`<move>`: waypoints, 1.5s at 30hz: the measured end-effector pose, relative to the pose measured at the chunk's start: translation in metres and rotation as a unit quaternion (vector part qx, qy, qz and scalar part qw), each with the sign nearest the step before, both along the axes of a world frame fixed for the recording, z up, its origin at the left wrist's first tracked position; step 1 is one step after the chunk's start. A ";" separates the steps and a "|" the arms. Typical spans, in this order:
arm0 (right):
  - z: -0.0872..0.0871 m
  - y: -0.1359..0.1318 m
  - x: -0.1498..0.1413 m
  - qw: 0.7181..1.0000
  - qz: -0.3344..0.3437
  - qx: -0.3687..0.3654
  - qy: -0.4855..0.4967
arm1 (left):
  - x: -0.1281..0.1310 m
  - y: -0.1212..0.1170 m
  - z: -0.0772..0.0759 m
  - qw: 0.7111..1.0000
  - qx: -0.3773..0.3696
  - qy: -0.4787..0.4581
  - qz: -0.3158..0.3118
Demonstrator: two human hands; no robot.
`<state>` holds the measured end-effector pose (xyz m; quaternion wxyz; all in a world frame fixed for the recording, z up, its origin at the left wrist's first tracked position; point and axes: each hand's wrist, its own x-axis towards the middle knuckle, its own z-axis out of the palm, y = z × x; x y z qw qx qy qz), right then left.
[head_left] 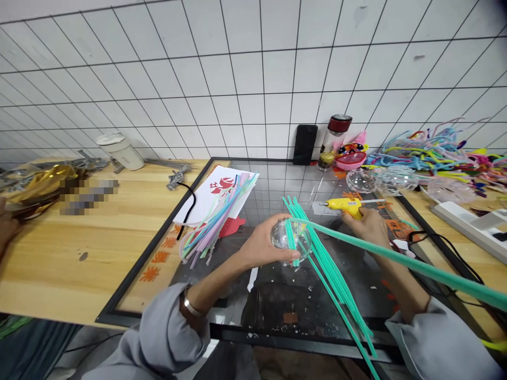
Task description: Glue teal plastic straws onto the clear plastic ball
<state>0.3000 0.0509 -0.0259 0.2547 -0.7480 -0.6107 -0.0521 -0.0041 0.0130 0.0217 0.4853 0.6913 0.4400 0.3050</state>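
Observation:
My left hand (259, 244) is closed around a clear plastic ball (279, 236) above the dark glossy board. Short green strips (291, 236) lie across the ball. One long green pipe cleaner (380, 248) runs from the ball's top out past the right edge, crossing in front of my right wrist. In my right hand (369, 226) is a yellow glue gun (341, 203), its nozzle pointing left and a glue stick (374, 200) sticking out behind. A bundle of green pipe cleaners (336, 277) lies on the board, passing beside the ball.
Pastel pipe cleaners (217, 221) lie partly on white paper (198, 198). A phone (305, 144), a glass bottle (328, 143) and a pink figure (350, 155) stand at the back. Clear half-shells (361, 181), a colourful heap (428, 150) and a power strip (471, 227) are right. Another person's hand (7, 224) shows far left.

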 end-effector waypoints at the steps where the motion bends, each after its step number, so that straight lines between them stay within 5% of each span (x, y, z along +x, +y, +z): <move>1: -0.004 0.002 0.002 1.000 -0.010 -0.009 -0.023 | 0.000 0.000 0.000 1.000 -0.001 0.001 0.000; 7: -0.014 0.005 0.001 0.996 -0.032 -0.016 -0.076 | -0.001 0.002 -0.005 1.000 0.014 0.005 0.000; 12: 0.006 -0.006 -0.015 0.993 0.003 -0.002 -0.115 | -0.001 0.002 -0.008 1.000 0.025 -0.003 0.000; 16: 0.042 -0.029 -0.053 0.964 0.223 0.144 0.016 | 0.000 0.002 -0.005 1.000 0.031 0.006 0.002; 18: 0.060 -0.044 -0.076 0.923 0.354 0.118 0.097 | 0.000 0.002 -0.006 0.999 0.046 0.005 -0.004; 21: 0.077 -0.061 -0.100 0.885 0.426 0.148 0.118 | 0.001 0.002 -0.008 0.998 0.063 0.003 -0.010; 31: 0.064 -0.071 -0.105 0.864 0.412 0.236 0.168 | 0.002 0.003 -0.008 0.996 0.086 0.002 -0.012; 45: 0.052 -0.075 -0.107 0.830 0.456 0.264 0.184 | 0.001 0.001 -0.005 0.995 0.102 0.015 -0.015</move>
